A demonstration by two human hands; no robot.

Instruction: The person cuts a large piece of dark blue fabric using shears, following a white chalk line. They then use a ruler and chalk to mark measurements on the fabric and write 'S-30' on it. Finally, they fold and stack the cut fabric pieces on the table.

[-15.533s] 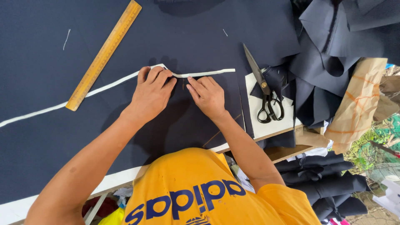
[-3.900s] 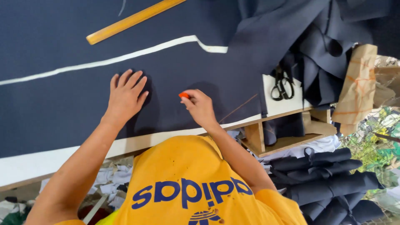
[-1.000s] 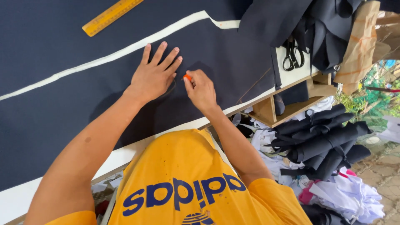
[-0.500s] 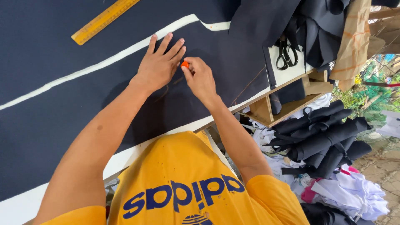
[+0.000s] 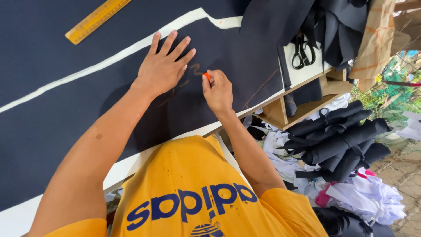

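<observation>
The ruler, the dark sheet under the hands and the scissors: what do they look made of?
The ruler looks like varnished yellow-tan wood, flat with fine printed ticks. The dark sheet seems to be matte navy woven cloth: it drapes and takes an orange chalk line. The scissors appear to be dark metal with black loop handles, though they are too small to be sure.
</observation>
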